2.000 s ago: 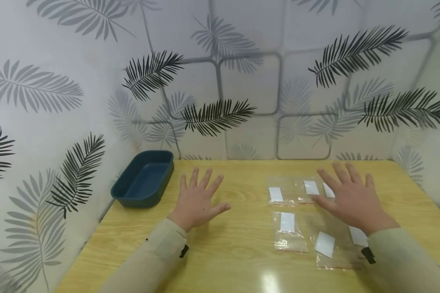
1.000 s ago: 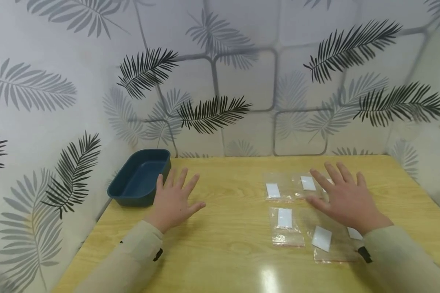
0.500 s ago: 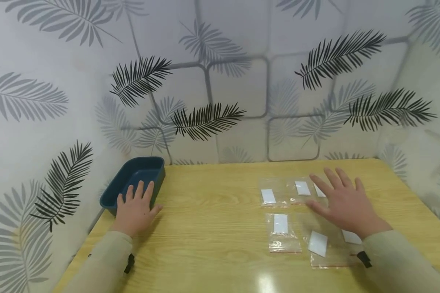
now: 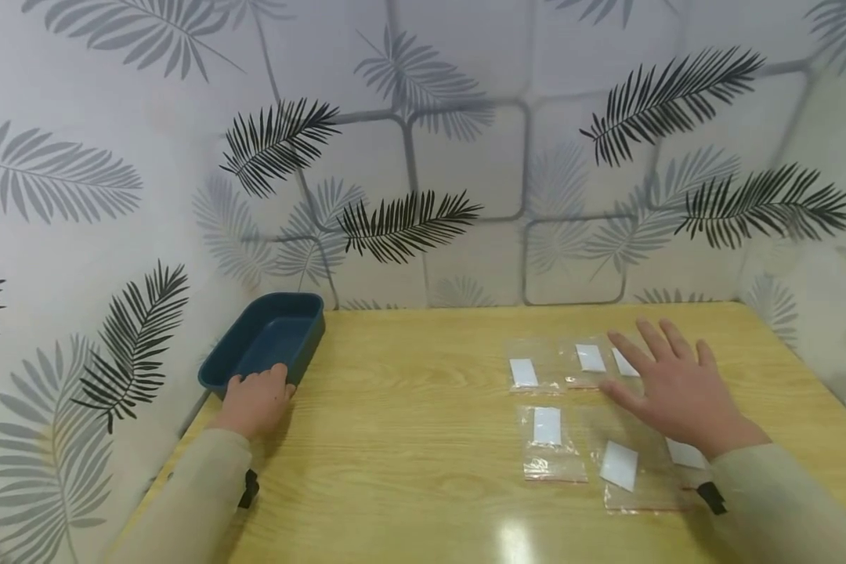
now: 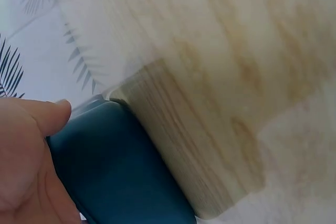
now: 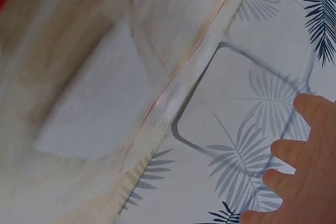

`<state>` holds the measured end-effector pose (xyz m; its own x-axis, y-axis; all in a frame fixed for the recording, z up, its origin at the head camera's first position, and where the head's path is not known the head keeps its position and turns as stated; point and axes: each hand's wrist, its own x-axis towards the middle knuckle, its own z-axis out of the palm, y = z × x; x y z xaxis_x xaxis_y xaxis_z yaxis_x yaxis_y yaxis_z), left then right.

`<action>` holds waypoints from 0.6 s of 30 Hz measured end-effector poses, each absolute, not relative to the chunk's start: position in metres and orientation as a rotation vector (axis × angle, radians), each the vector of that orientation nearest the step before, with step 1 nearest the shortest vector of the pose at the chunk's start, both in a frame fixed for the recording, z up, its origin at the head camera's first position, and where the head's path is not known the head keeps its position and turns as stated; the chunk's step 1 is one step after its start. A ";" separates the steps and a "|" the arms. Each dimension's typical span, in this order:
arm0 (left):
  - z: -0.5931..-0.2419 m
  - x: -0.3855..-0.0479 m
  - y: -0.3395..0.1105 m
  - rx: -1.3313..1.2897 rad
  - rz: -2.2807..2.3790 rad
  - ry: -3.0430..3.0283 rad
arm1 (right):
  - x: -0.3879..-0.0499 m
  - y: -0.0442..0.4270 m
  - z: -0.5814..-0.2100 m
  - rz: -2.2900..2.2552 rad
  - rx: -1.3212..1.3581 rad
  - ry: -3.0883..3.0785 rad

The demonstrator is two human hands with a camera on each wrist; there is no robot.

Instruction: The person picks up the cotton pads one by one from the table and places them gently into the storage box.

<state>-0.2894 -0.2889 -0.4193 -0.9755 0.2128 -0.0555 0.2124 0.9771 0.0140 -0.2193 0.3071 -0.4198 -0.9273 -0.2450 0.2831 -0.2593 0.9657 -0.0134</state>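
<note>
At the table's left side my left hand (image 4: 254, 403) grips the near rim of a dark blue plastic bin (image 4: 309, 346). In the left wrist view the thumb (image 5: 54, 117) lies against the bin's outer wall (image 5: 121, 166), and the other fingers go over the rim, mostly hidden. On the right, my right hand (image 4: 687, 395) hovers with fingers spread above several clear zip bags, each with a white card inside. One zip bag (image 4: 546, 427) lies nearest the table's middle; the hand partly covers others. No object is in the right hand (image 6: 310, 166).
The wooden table (image 4: 409, 423) meets a wall (image 4: 465, 258) with leaf-patterned covering at the back. Further zip bags lie in the upper row, one with its white card (image 4: 524, 373) at the left. The bin stands close to the left wall.
My left hand has moved left from mid-table to the bin, and its fingers have curled over the near rim. The right hand has stayed above the bags, fingers spread.
</note>
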 end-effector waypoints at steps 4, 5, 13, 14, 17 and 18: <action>-0.419 -0.292 -0.291 0.370 -0.030 3.043 | -0.219 0.306 -0.419 0.066 0.370 -2.836; -0.419 -0.293 -0.291 0.384 -0.040 3.040 | -0.219 0.306 -0.419 0.062 0.369 -2.836; -0.416 -0.295 -0.289 0.478 -0.042 3.023 | -0.217 0.305 -0.416 0.047 0.359 -2.844; -0.415 -0.295 -0.289 0.479 -0.035 3.020 | -0.217 0.305 -0.416 0.050 0.358 -2.845; -0.414 -0.296 -0.287 0.462 -0.013 3.002 | -0.218 0.306 -0.416 0.059 0.349 -2.851; -0.414 -0.297 -0.286 0.455 -0.008 2.993 | -0.218 0.306 -0.416 0.067 0.347 -2.854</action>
